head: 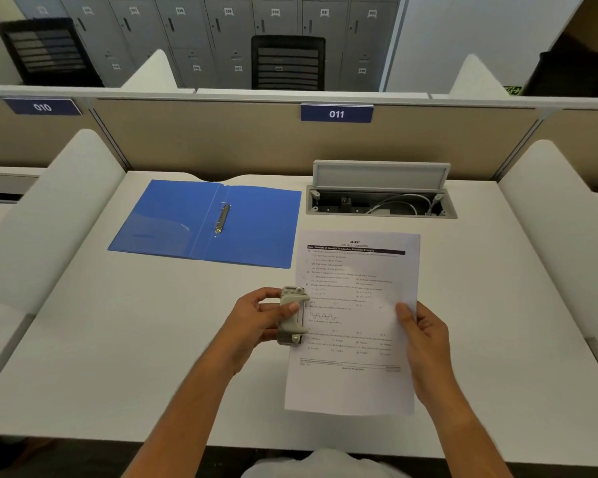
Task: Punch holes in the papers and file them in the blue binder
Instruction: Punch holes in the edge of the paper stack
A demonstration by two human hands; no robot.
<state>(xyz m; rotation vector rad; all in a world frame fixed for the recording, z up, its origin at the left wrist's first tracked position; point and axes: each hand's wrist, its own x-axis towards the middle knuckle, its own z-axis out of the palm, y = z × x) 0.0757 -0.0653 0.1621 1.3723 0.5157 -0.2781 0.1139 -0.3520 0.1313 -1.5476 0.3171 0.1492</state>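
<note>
A printed white paper (356, 326) is held above the white desk (118, 357). My right hand (425, 343) pinches its right edge. My left hand (256, 322) grips a grey hole punch (292, 315), which sits over the paper's left edge about halfway down. The blue binder (256, 229) lies open flat at the back left of the desk, its two metal rings (222, 217) near the spine, with no sheets in it.
An open cable hatch (380, 191) with wires sits in the desk at the back right. Beige partition panels (221, 139) close off the back, white dividers (560, 219) stand on both sides. Lockers and black chairs lie beyond.
</note>
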